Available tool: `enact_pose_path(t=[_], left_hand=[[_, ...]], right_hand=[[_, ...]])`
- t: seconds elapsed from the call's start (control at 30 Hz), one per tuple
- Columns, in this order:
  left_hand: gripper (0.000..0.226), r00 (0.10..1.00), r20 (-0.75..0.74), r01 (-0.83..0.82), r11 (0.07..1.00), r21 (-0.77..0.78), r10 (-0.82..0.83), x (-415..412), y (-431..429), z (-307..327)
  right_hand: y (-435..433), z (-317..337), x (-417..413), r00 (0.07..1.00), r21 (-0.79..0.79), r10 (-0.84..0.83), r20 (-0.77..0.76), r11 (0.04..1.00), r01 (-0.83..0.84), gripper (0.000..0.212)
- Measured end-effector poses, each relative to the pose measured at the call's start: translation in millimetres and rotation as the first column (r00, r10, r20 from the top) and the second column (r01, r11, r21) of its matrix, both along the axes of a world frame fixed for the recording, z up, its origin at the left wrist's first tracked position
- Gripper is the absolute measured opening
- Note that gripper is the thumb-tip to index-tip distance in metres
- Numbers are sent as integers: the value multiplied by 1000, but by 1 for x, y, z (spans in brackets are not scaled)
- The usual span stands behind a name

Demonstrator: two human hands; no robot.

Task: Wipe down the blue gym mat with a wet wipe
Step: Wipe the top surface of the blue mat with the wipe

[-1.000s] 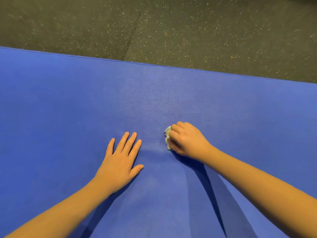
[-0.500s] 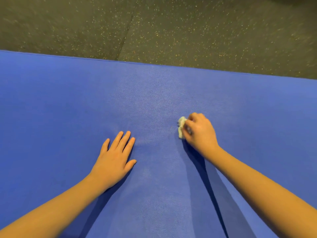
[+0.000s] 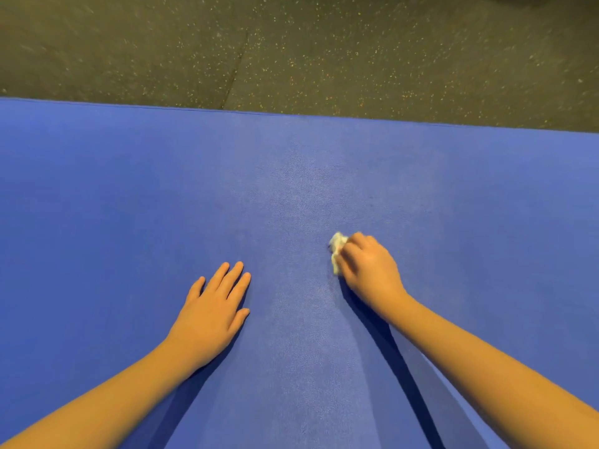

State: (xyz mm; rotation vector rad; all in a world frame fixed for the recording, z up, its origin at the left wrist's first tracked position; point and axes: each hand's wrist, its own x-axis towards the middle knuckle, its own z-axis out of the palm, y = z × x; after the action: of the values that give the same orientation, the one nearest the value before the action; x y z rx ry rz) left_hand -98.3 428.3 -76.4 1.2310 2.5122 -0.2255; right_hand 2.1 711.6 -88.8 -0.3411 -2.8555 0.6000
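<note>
Fingers of the right hand [image 3: 369,270] curl round the bunched wet wipe [image 3: 337,249], pressing it to the blue gym mat [image 3: 129,196] for scrubbing; the left hand [image 3: 212,311] lies flat and open, likely bracing the body.

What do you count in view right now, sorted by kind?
Mats: 1, the blue gym mat
Wipes: 1, the wet wipe, bunched up in the right hand
Hands: 2, that one and the left hand, which lies flat on the mat
Floors: 1, the dark speckled floor beyond the mat's far edge
Total: 5
</note>
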Motion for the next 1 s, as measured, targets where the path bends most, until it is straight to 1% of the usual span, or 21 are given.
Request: enact_pose_path(t=[0.07,0.1,0.13,0.17,0.23,0.27,0.3,0.33,0.37,0.43,0.5,0.53,0.57,0.67,0.7,0.77,0.8,0.87,0.9,0.93,1.0], left_hand=[[60,1000,12,10,1000,2,-10,6,-10,1],[62,1000,19,10,1000,-3,-10,9,-15,2],[67,1000,27,7,1000,-10,-6,11,-19,3],[69,999,32,3,1000,-16,-2,13,-23,4],[70,999,33,-13,1000,-24,14,18,-30,6],[70,999,35,-24,999,-23,25,21,-33,6],[69,999,41,-34,999,-18,35,24,-35,6],[69,998,44,-48,999,-13,48,27,-37,6],[69,997,45,-63,998,-9,63,29,-37,7],[66,995,53,-83,997,2,82,32,-37,8],[57,993,61,-102,995,6,101,35,-37,9],[55,992,61,-111,994,3,111,37,-36,9],[55,992,57,-117,993,9,117,39,-37,8],[66,986,84,-147,988,48,143,47,-41,9],[73,981,111,-163,985,62,156,50,-43,9],[82,970,152,-206,975,82,192,57,-48,10],[84,966,158,-221,972,86,205,61,-50,12],[85,959,162,-249,964,96,232,67,-54,15],[85,956,166,-261,960,99,243,68,-56,16],[85,952,173,-273,957,102,253,71,-58,16],[86,943,188,-296,950,102,274,76,-61,17]], right_hand=[[-15,4,16,961,-19,270,67,963,-269,22],[-17,7,18,923,-12,365,125,930,-367,21],[-15,10,17,900,2,403,168,912,-410,22],[-12,11,13,907,0,374,192,925,-381,23],[-10,12,4,969,-26,159,191,987,-157,18],[-14,14,2,980,-28,44,196,999,-39,11],[-23,16,2,977,-43,-23,212,999,33,8],[-34,18,6,975,-79,-16,221,996,35,8],[-47,20,13,972,-128,54,231,991,-25,8],[-70,30,31,922,-218,292,253,946,-240,9],[-72,31,40,859,-200,442,260,894,-400,10],[-66,28,37,856,-171,443,266,896,-411,9],[-58,26,34,878,-141,394,272,919,-368,8],[-46,18,29,966,-95,140,218,988,-122,10],[-51,18,32,972,-105,117,203,990,-97,13],[-73,22,45,956,-160,235,174,965,-208,19],[-87,27,54,923,-209,341,178,930,-303,18],[-103,38,67,816,-284,534,221,836,-470,13],[-104,41,67,788,-280,565,244,819,-500,12],[-102,42,65,796,-266,544,264,835,-482,12],[-97,40,60,876,-213,405,263,909,-357,9]])
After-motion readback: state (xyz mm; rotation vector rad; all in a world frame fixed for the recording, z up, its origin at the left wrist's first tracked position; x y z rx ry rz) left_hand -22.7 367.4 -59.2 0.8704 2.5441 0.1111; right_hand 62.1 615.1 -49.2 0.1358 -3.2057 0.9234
